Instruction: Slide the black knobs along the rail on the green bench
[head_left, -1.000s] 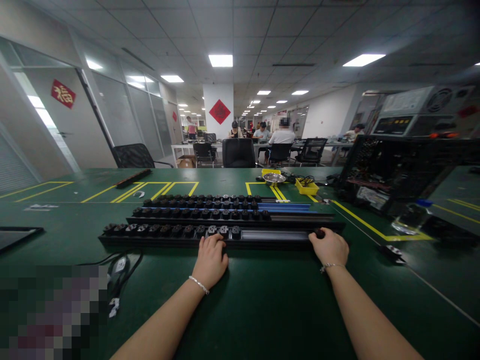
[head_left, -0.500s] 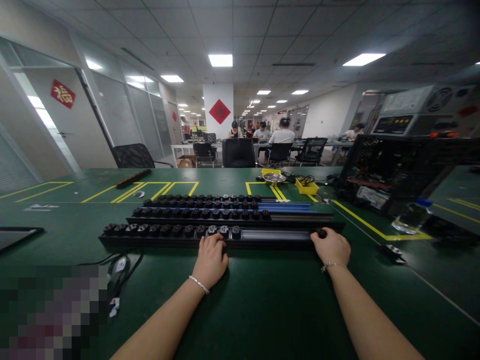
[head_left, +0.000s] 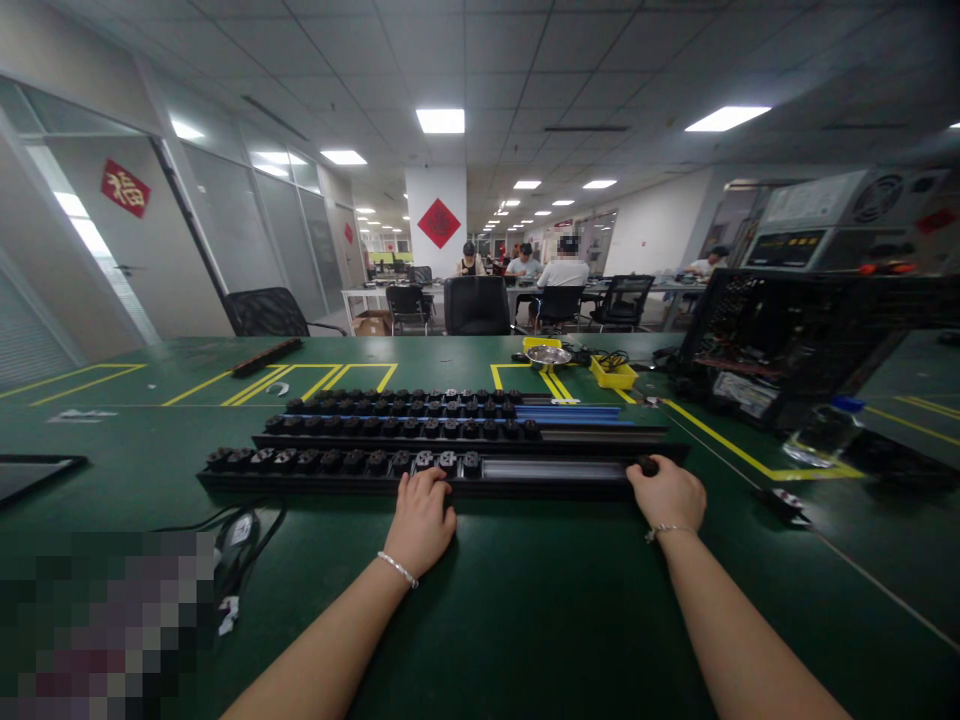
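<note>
Across the lower frame I see the green surface; at centre, the long black rail. My left hand rests fingers on its near edge; my right hand pinches a small black piece at its right end.

Glossy, smooth, metal-looking bowl.

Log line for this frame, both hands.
left hand: on front rail | right hand: gripping small black part at rail's right end | rear: blue rail
</note>
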